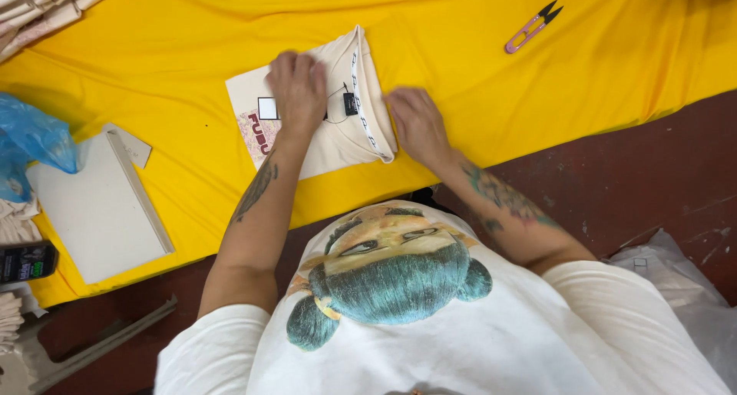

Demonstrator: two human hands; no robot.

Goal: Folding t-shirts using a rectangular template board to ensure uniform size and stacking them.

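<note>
Pink thread snips (532, 27), white board (96, 211), blue plastic bag (34, 138) on yellow cloth (184, 49).

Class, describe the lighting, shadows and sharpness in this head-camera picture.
Head view: bright, even light, no harsh glare on the yellow cloth; a soft shadow beside the left hand on the folded cream T-shirt; right hand sharp; thread snips crisp.
</note>
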